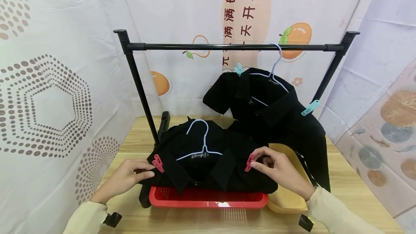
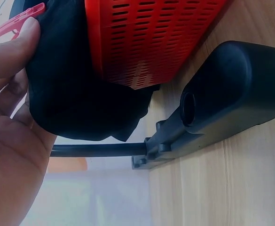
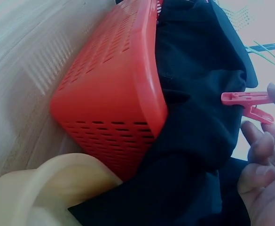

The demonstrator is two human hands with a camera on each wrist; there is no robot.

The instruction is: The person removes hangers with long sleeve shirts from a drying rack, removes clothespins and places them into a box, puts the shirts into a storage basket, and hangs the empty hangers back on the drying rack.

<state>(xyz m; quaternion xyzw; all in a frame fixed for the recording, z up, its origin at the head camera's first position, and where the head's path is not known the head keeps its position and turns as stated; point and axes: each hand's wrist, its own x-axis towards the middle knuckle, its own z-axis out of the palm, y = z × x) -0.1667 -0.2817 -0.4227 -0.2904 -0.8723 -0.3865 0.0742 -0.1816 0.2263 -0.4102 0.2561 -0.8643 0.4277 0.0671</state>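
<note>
A black collared shirt (image 1: 201, 181) on a pale blue hanger (image 1: 205, 136) lies over the red basket (image 1: 208, 204). Pink clothespins sit at both its shoulders. My left hand (image 1: 125, 177) pinches the shirt's edge beside the left clothespin (image 1: 158, 163); in the left wrist view the thumb presses on the cloth (image 2: 66, 89) near the pin, the other fingers partly behind it. At the other shoulder, my right hand (image 1: 279, 167) pinches the handle end of the right clothespin (image 1: 249, 162). The right wrist view shows that clothespin's jaws (image 3: 245, 99) on the black fabric.
A second black shirt (image 1: 276, 115) hangs from the black rail (image 1: 208, 47), with turquoise clothespins (image 1: 310, 107) at its shoulders. A yellow basin (image 1: 286, 201) stands right of the basket, partly under that shirt. The rack's black foot (image 2: 231, 89) lies left of the basket on the wooden table.
</note>
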